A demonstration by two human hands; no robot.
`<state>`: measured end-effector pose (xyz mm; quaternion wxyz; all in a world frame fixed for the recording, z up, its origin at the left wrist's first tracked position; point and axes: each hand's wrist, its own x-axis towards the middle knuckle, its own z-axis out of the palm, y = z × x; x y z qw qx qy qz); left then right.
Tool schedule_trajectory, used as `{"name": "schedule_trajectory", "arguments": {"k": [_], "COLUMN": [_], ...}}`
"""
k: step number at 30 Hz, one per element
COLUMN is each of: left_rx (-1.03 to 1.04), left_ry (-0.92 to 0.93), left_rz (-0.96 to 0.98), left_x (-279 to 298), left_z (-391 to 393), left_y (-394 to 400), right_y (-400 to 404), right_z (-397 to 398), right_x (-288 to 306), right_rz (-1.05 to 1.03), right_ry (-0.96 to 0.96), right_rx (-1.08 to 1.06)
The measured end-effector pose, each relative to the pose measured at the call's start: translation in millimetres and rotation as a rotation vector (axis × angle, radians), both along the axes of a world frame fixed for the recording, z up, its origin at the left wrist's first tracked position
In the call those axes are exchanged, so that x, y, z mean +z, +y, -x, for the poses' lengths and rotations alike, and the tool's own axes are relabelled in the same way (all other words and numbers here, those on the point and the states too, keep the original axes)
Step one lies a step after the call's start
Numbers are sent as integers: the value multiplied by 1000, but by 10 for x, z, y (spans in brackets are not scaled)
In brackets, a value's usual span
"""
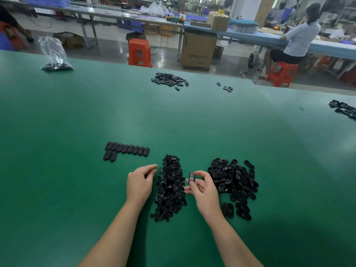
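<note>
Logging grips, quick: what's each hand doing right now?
Left hand: fingers curled beside the small-parts pile; any held part cannot be told.
Right hand: pinches a black oval shell.

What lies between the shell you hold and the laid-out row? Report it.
The pile of small black parts and the left hand lie between the shell in the right hand and the row.

head-worn view, forward-down, close over table [77, 112]
</note>
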<state>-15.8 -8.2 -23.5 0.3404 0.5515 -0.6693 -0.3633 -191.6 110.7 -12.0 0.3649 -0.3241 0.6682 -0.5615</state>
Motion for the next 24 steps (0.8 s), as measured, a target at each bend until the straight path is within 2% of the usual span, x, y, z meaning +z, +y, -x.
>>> {"name": "schedule_trajectory", "arguments": {"k": [4, 8, 19, 24], "left_rx": [-5, 9, 12, 17], "left_ry": [-5, 67, 264, 319], "left_rz": [-16, -57, -199, -207], "left_x": [8, 19, 92, 128], "left_z": [7, 6, -34, -50], "left_y": [12, 15, -6, -1], "right_y": [8, 24, 44, 49], "right_z": [-12, -42, -58, -61], "right_x": [-72, -82, -95, -93], "right_rz": [-13, -15, -27, -31], "right_ry": [69, 126, 133, 176], "right_rx": [-6, -38, -55, -51]}}
